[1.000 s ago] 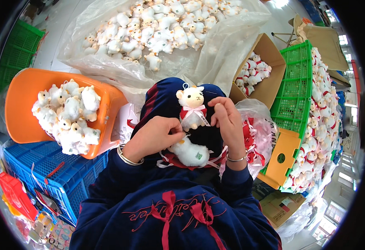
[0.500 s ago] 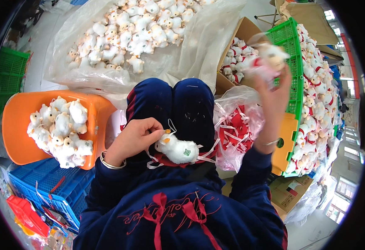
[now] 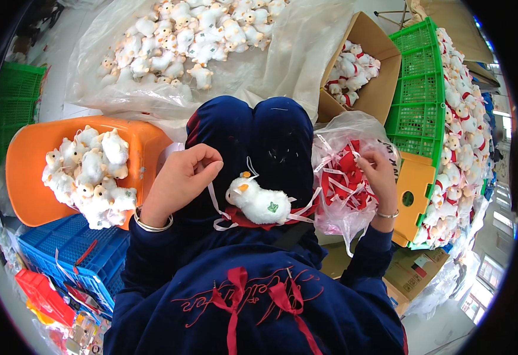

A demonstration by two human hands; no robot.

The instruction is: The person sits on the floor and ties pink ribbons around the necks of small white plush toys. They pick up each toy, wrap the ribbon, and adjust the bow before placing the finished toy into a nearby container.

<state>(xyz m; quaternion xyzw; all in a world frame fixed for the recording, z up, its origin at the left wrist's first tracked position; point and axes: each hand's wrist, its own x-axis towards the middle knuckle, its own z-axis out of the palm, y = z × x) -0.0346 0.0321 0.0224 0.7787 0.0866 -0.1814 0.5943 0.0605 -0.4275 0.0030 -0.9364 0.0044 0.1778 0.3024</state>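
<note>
A small white plush toy (image 3: pixel 259 201) with a green leaf mark and a thin hanging loop lies on its side across my lap. Under it spreads a red cloth piece (image 3: pixel 238 218) with white ribbon ties. My left hand (image 3: pixel 182 177) hovers just left of the toy, thumb and fingers pinched together; whether a ribbon end is between them is hidden. At the right, my right hand (image 3: pixel 380 177) reaches into a clear plastic bag (image 3: pixel 343 228) of red cloth pieces (image 3: pixel 345 183) with white ribbons, its fingertips closed on one ribbon.
White plush toys fill an orange chair (image 3: pixel 25 171) at left, above blue crates (image 3: pixel 69 248). More lie on plastic sheeting (image 3: pixel 123 109) ahead. A cardboard box (image 3: pixel 386 56) holds toys in red pieces, beside a green crate (image 3: pixel 416 112) heaped with more toys.
My right hand has let go of a dressed toy over the cardboard box and come back down to the bag. My left hand has drawn left, away from the toy's head.
</note>
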